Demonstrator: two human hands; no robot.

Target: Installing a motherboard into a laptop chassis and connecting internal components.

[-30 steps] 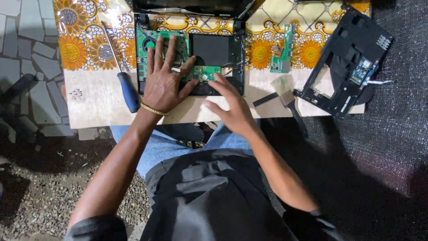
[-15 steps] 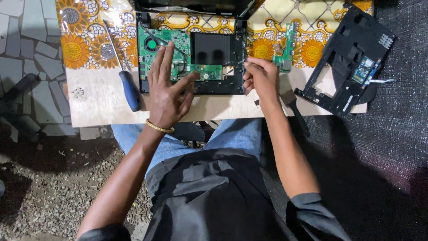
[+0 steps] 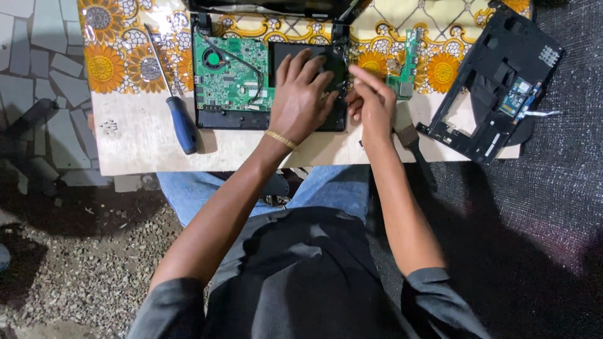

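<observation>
Your left hand now lies flat, fingers spread, on the black panel at the right of the opened laptop base; half a second ago it was over the green board, so it has slid right and pressed down, which looks like bracing the base. Its grip is open, holding nothing.

Your right hand has come in from the base's right edge and now sits just beside the left, fingers pinched toward the panel's right side. Whether that grip has hold of anything, I cannot tell; a thin item may be between the fingertips, but it is too small to make out.

The base itself stays where it was, at the far middle of the surface. The screwdriver to its left, the brush near your right wrist and the black casing at the right have not moved.
</observation>
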